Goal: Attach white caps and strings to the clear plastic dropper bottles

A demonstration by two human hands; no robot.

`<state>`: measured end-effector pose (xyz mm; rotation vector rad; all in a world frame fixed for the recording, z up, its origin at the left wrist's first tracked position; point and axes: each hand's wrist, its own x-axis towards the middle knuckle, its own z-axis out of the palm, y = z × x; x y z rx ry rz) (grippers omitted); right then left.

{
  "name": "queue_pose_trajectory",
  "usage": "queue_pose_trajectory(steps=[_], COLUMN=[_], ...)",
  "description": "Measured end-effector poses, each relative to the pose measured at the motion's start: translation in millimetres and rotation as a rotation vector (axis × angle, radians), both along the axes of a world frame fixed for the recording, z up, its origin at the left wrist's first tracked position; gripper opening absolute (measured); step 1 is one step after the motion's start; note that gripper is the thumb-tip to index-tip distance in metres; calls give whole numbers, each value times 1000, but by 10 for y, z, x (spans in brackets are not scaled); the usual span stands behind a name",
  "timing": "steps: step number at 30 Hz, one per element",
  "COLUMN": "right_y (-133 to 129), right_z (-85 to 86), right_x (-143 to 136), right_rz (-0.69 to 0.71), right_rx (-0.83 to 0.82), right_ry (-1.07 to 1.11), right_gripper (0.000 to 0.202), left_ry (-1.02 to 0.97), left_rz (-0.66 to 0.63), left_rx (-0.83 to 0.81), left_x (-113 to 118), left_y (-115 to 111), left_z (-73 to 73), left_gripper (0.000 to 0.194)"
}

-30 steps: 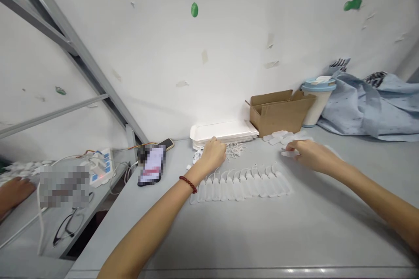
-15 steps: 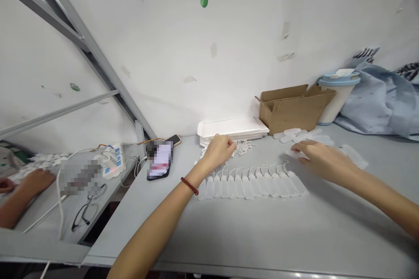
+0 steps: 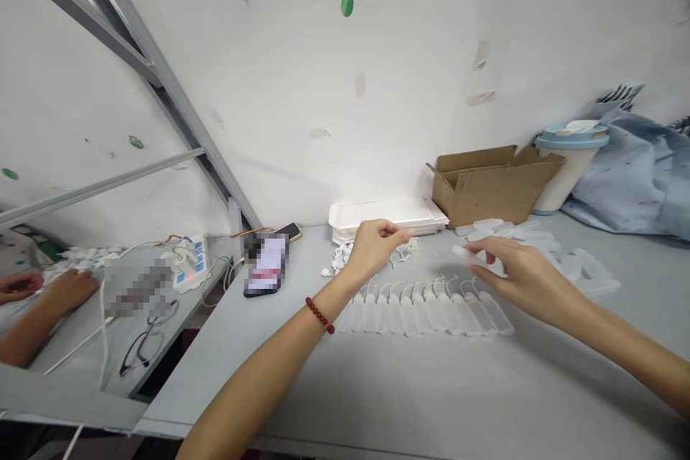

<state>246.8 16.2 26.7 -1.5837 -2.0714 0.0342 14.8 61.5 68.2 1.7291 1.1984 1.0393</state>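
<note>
My left hand (image 3: pixel 380 244), a red bead bracelet at its wrist, is pinched above a pile of small white pieces (image 3: pixel 341 259) and white looped strings (image 3: pixel 405 250); what its fingertips hold is too small to name. My right hand (image 3: pixel 509 269) has a translucent plastic sleeve (image 3: pixel 462 251) between thumb and fingers. Below both hands lies a row of translucent sleeves (image 3: pixel 425 313) side by side, with thin white strings at their upper ends. More loose sleeves (image 3: pixel 587 269) are spread behind and beside my right hand.
A stack of white cards (image 3: pixel 388 213) and an open cardboard box (image 3: pixel 485 190) stand by the wall, beside a lidded cup (image 3: pixel 571 165) and a cloth bag (image 3: pixel 636 165). Phones (image 3: pixel 267 266) lie left. Another person's hands (image 3: pixel 67 291) are at the neighbouring table.
My left hand has moved right, uncovering more small white pieces. My right hand has drawn the sleeve left, away from the loose ones. The camera view has shifted slightly.
</note>
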Motion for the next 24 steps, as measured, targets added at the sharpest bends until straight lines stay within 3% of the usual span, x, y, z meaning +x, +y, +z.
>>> queue_pose_trajectory(steps=[9,24], right_y=[-194,-257], right_z=[138,120], right_x=[-249,-267], right_rz=[295,414], right_rx=[47,181], right_ry=[170,162], right_gripper=[21,20], left_ry=[-276,-558], left_rz=[-25,45], left_rx=[-193,-317], left_x=[163,189], left_y=[-398,-485], left_z=[-285,-380], left_gripper=[18,21])
